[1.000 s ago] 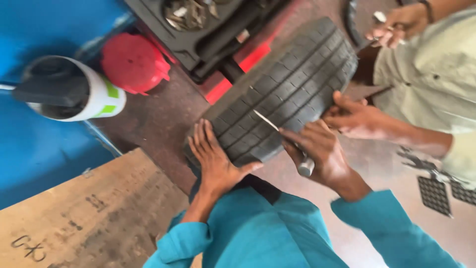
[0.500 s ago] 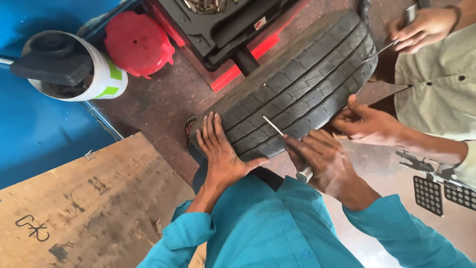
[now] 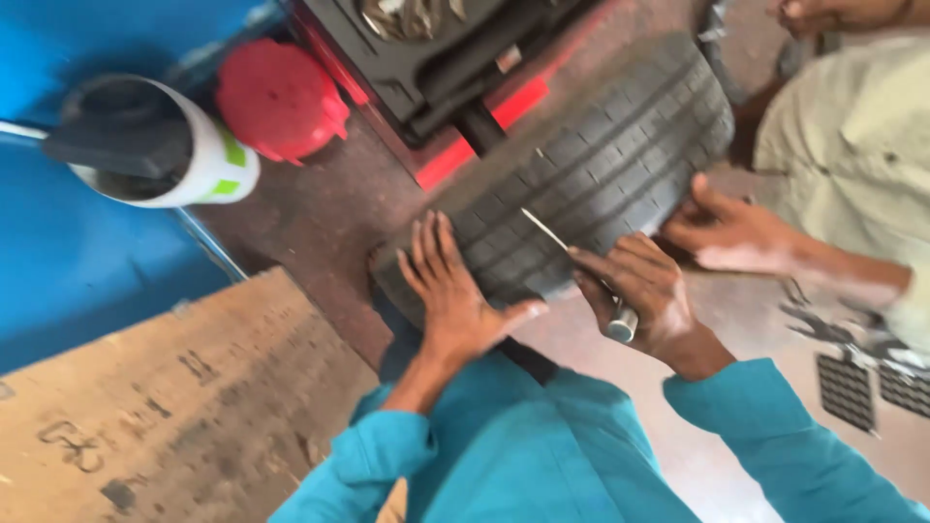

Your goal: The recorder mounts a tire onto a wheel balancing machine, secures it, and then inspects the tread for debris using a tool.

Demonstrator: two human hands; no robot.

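Note:
A black car tyre (image 3: 601,184) stands on the floor in front of me, its tread facing up. My left hand (image 3: 450,291) lies flat on the near end of the tread, fingers spread. My right hand (image 3: 639,295) grips a thin metal tool (image 3: 581,266) with a silver handle end; its shaft rests on the tread. Teal sleeves cover both my arms. Another person's hand (image 3: 727,232) presses the tyre's right side.
A wooden board (image 3: 165,416) lies at the lower left. A white bucket (image 3: 203,155) and a red lid-like container (image 3: 281,97) sit by a blue wall. A red and black tyre machine (image 3: 455,58) stands behind the tyre. The other person, in a beige shirt (image 3: 852,155), is at right.
The view has shifted, so the tyre and hands sit slightly lower and more central. My hands keep their hold; the other person's upper hand has moved to the top edge.

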